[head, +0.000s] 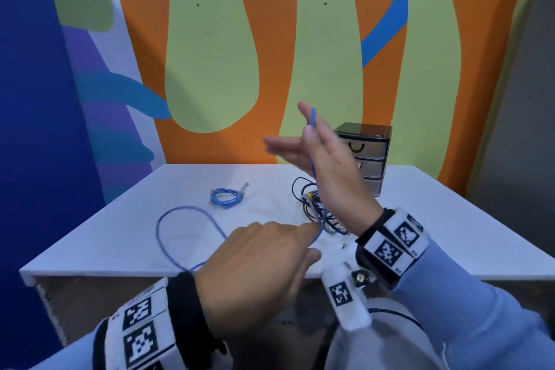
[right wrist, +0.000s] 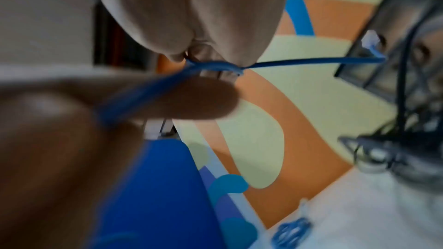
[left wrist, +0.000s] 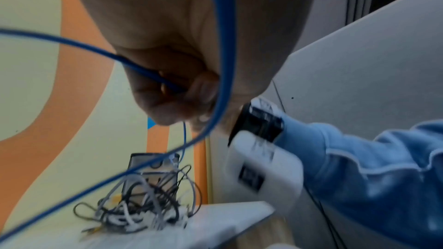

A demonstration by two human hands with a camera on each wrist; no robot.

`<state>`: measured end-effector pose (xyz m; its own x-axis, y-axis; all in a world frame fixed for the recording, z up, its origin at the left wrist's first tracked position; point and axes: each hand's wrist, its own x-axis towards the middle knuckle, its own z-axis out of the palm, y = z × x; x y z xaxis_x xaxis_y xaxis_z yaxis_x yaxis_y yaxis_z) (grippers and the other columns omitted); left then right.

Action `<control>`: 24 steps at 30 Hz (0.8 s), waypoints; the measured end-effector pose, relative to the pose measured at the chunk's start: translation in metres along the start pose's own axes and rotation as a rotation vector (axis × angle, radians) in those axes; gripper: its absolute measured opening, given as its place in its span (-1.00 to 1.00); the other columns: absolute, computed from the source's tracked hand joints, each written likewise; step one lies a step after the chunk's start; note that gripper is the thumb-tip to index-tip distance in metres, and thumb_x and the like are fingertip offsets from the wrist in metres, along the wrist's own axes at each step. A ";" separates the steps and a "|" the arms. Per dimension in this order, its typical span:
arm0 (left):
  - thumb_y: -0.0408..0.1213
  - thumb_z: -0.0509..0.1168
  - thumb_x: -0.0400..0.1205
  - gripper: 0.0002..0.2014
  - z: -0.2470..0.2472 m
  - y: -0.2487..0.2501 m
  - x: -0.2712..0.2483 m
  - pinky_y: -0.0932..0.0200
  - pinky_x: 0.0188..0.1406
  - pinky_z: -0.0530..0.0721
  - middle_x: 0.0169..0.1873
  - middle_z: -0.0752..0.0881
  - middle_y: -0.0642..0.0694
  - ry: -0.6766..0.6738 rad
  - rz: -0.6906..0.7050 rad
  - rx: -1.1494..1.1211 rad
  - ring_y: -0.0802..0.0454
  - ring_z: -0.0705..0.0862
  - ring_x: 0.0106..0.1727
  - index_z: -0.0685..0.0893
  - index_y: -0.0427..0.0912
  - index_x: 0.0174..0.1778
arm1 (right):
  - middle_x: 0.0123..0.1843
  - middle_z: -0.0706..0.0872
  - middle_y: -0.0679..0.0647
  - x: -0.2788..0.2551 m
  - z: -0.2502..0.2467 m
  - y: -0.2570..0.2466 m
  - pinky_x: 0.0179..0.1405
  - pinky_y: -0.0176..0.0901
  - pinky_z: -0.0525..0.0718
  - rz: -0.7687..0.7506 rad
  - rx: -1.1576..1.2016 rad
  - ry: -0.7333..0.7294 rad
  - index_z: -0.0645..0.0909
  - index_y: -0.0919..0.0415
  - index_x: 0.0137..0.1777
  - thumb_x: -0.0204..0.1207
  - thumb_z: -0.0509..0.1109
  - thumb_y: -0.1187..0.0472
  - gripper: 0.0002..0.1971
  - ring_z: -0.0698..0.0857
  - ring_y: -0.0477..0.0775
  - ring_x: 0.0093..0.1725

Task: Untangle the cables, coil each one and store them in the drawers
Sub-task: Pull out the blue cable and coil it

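Your right hand (head: 327, 159) pinches the blue cable (head: 312, 141) up high, other fingers spread. Your left hand (head: 258, 267) pinches it lower, keeping the span taut for coiling.

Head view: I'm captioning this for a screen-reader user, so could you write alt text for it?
Two hands stretch a blue cable above a white table: the right hand holds it raised, the left hand pinches it lower down. A coiled blue cable, a tangle of cables and a small drawer unit sit behind.
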<state>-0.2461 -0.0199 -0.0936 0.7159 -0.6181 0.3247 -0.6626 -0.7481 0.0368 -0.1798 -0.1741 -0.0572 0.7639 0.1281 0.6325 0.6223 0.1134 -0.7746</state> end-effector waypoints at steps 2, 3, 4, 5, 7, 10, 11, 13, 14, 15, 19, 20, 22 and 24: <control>0.17 0.13 0.81 -0.76 -0.014 -0.007 -0.004 -0.12 -0.10 0.65 -0.23 0.70 0.09 0.098 0.041 -0.081 -0.10 0.66 -0.13 0.57 0.15 0.20 | 0.07 0.90 0.20 -0.006 -0.004 0.005 0.21 -0.14 0.76 0.017 -0.189 -0.077 0.19 0.07 0.83 0.92 0.04 0.10 -0.50 0.89 0.14 0.05; 0.17 0.20 0.78 -0.77 -0.022 -0.012 -0.005 -0.05 -0.18 0.63 -0.39 0.62 0.15 0.158 0.058 -0.136 0.05 0.57 -0.27 0.65 0.15 0.12 | -0.02 0.89 0.17 -0.009 -0.007 0.005 0.00 -0.20 0.77 0.061 -0.258 -0.111 0.24 0.01 0.82 0.92 0.06 0.07 -0.51 0.88 0.13 -0.14; 0.16 0.28 0.76 -0.78 -0.029 -0.019 -0.005 0.06 -0.28 0.56 -0.49 0.54 0.16 0.222 0.069 -0.189 0.11 0.50 -0.36 0.72 0.14 0.02 | -0.10 0.87 0.14 -0.013 -0.010 0.003 -0.23 -0.26 0.71 0.119 -0.311 -0.143 0.29 -0.04 0.80 0.91 0.08 0.05 -0.53 0.80 0.13 -0.34; 0.14 0.37 0.75 -0.78 -0.037 -0.026 -0.004 0.17 -0.37 0.45 -0.53 0.52 0.13 0.286 0.064 -0.249 0.13 0.47 -0.42 0.77 0.11 -0.07 | -0.19 0.84 0.13 -0.016 -0.013 0.000 -0.44 -0.28 0.60 0.179 -0.342 -0.175 0.34 -0.09 0.77 0.91 0.09 0.03 -0.55 0.66 0.16 -0.49; 0.09 0.51 0.67 -0.79 -0.051 -0.044 0.000 0.25 -0.45 0.34 -0.54 0.57 0.08 0.399 0.031 -0.387 0.14 0.47 -0.47 0.84 0.07 -0.18 | -0.37 0.72 0.20 -0.022 -0.019 -0.007 -0.59 -0.24 0.36 0.264 -0.335 -0.253 0.45 -0.13 0.70 0.91 0.09 0.01 -0.60 0.38 0.14 -0.58; 0.07 0.59 0.53 -0.79 -0.064 -0.069 0.007 0.03 -0.42 0.48 -0.46 0.72 -0.12 0.568 0.001 -0.535 -0.07 0.56 -0.42 0.88 0.01 -0.24 | -0.55 0.48 0.18 -0.028 -0.024 -0.018 -0.57 -0.22 0.20 0.321 -0.222 -0.371 0.63 -0.02 0.54 0.90 0.09 0.07 -0.63 0.16 0.09 -0.56; 0.01 0.63 0.50 -0.79 -0.064 -0.076 0.010 0.02 -0.41 0.48 -0.44 0.74 -0.21 0.635 -0.015 -0.591 -0.13 0.56 -0.40 0.89 -0.05 -0.25 | -0.56 0.43 0.18 -0.030 -0.024 -0.021 -0.56 -0.21 0.17 0.330 -0.177 -0.411 0.67 0.03 0.49 0.89 0.09 0.08 -0.63 0.15 0.09 -0.55; -0.10 0.68 0.46 -0.80 -0.056 -0.087 0.016 0.23 -0.44 0.46 -0.45 0.75 -0.13 0.745 -0.064 -0.713 0.04 0.52 -0.44 0.87 -0.14 -0.27 | -0.54 0.37 0.15 -0.035 -0.023 -0.028 -0.54 -0.17 0.10 0.344 -0.069 -0.459 0.69 0.13 0.43 0.88 0.09 0.09 -0.62 0.15 0.09 -0.54; -0.11 0.67 0.48 -0.80 -0.049 -0.088 0.018 0.28 -0.44 0.45 -0.49 0.72 -0.03 0.771 -0.085 -0.757 0.12 0.49 -0.45 0.87 -0.16 -0.27 | -0.53 0.37 0.13 -0.037 -0.023 -0.030 -0.52 -0.13 0.07 0.353 -0.013 -0.466 0.68 0.17 0.43 0.87 0.09 0.09 -0.62 0.15 0.08 -0.54; -0.10 0.64 0.52 -0.79 -0.040 -0.087 0.020 0.28 -0.46 0.43 -0.52 0.66 0.05 0.779 -0.104 -0.782 0.14 0.44 -0.45 0.86 -0.16 -0.27 | -0.51 0.38 0.11 -0.038 -0.022 -0.031 -0.49 -0.07 0.04 0.363 0.043 -0.467 0.67 0.21 0.45 0.86 0.09 0.09 -0.61 0.11 0.08 -0.54; 0.00 0.36 0.78 -0.69 0.007 -0.069 0.023 0.27 -0.46 0.38 -0.56 0.56 0.21 0.668 -0.200 -0.774 0.25 0.41 -0.48 0.88 -0.09 -0.12 | -0.45 0.54 0.10 -0.042 -0.019 -0.027 -0.51 -0.14 0.11 0.378 0.271 -0.424 0.59 0.22 0.58 0.87 0.06 0.11 -0.56 0.08 0.04 -0.63; -0.03 0.32 0.83 -0.73 0.019 -0.063 0.023 0.29 -0.41 0.42 -0.53 0.60 0.26 0.609 -0.222 -0.774 0.28 0.47 -0.46 0.88 -0.04 0.01 | -0.41 0.60 0.12 -0.044 -0.016 -0.024 -0.54 -0.20 0.18 0.375 0.328 -0.378 0.56 0.26 0.61 0.87 0.05 0.13 -0.55 0.18 -0.01 -0.67; -0.10 0.29 0.86 -0.82 0.042 -0.051 0.021 0.16 -0.31 0.52 -0.47 0.64 0.26 0.455 -0.239 -0.769 0.25 0.54 -0.39 0.81 0.11 0.23 | -0.28 0.74 0.21 -0.045 -0.008 -0.018 -0.53 -0.26 0.43 0.356 0.429 -0.235 0.48 0.31 0.64 0.89 0.04 0.17 -0.56 0.46 -0.02 -0.65; -0.15 0.28 0.84 -0.83 0.060 -0.039 0.018 -0.01 -0.20 0.65 -0.43 0.69 0.10 0.291 -0.221 -0.716 0.09 0.65 -0.34 0.73 0.16 0.25 | -0.04 0.85 0.34 -0.043 -0.003 -0.011 -0.34 -0.22 0.71 0.306 0.498 -0.097 0.40 0.29 0.66 0.90 0.04 0.19 -0.59 0.75 0.09 -0.41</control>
<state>-0.1939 -0.0161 -0.1457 0.8262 -0.3123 0.4689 -0.5633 -0.4478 0.6943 -0.2186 -0.1836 -0.0759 0.8621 0.3147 0.3972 0.2032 0.5034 -0.8398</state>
